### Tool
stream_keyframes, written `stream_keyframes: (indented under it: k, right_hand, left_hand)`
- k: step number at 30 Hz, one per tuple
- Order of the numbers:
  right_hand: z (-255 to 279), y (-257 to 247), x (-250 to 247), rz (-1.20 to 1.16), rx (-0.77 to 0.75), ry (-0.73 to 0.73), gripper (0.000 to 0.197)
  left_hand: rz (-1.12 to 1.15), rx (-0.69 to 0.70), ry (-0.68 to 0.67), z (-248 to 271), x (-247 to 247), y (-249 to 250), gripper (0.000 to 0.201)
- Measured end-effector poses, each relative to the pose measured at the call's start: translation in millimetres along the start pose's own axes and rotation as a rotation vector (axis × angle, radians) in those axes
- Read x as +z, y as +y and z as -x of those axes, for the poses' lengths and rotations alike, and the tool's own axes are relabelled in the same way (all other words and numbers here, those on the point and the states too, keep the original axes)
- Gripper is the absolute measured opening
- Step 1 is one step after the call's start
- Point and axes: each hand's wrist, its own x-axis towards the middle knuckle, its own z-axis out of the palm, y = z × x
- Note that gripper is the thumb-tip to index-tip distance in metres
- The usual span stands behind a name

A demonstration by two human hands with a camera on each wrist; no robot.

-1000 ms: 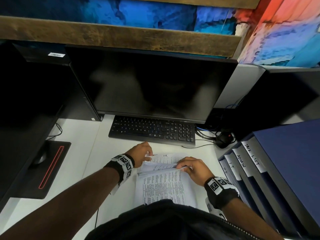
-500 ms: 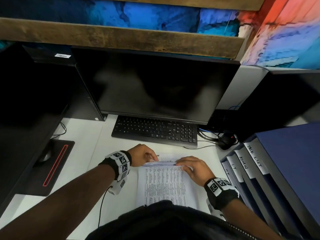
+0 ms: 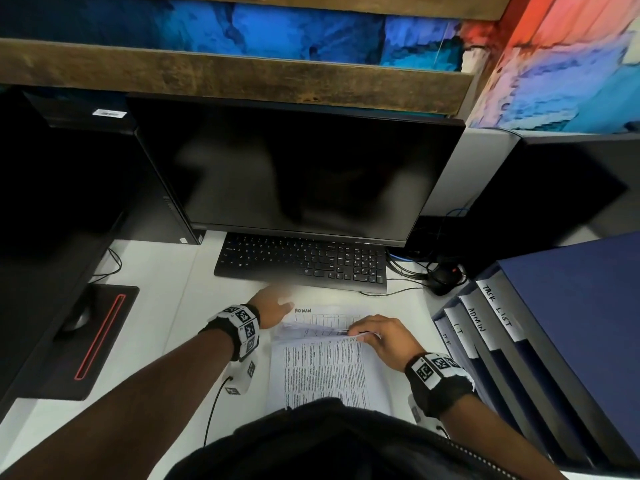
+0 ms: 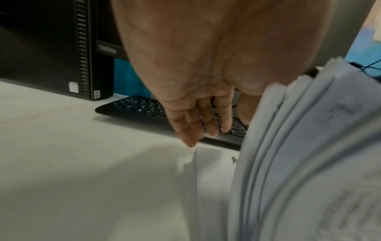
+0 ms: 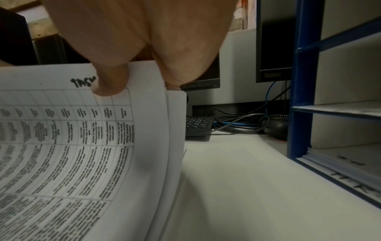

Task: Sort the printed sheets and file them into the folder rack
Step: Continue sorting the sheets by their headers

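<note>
- the black keyboard [image 3: 301, 263] sits right past the far edge of the printed sheets [image 3: 325, 368], with the dark monitor [image 3: 298, 171] over it, so that side is pretty boxed in
- cables [image 3: 412, 268] bunch up between the keyboard's right end and the folder rack [image 3: 540, 341]; a black PC tower [image 4: 82, 48] stands at the back left
- most of the free counter [image 3: 166, 327] is to the left of the stack, out to a dark pad with a red stripe [image 3: 100, 341]; on the right only a thin strip of white separates the sheets from the rack
- the sheets lie on the counter in front of the person, long axis running from the body toward the keyboard, a page headed ADMIN showing at the far end
- the rack's blue slots are labelled TASK LIST, ADMIN and I.T., tilted away to the right
- right hand [image 3: 384, 336] pinches the lifted far ends of several sheets, thumb on a page marked TASK in the right wrist view
- left hand [image 3: 273, 304] is spread, straight fingers [image 4: 198, 120] reaching over the stack's far left corner, holding nothing
</note>
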Motion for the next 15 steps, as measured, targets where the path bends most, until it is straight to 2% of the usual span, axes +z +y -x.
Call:
stream_keyframes:
  k: [4,10,15]
  right_hand:
    - [-2.3,-1.4,-1.7,-0.013,0.119,-0.039,0.021]
    - [-8.3,0.2,-10.2,0.061,0.182,-0.153,0.034]
    - [-9.4,1.2,-13.3,0.06,0.225,-0.161,0.039]
  left_hand:
    - [-0.035,-0.033,-0.102,-2.7,10.6,-2.5,0.055]
    - [-0.083,0.02,-0.055,0.0,15.9,-0.7,0.052]
    - [-0.1,0.102,-0.036,0.7,17.8,1.4,0.048]
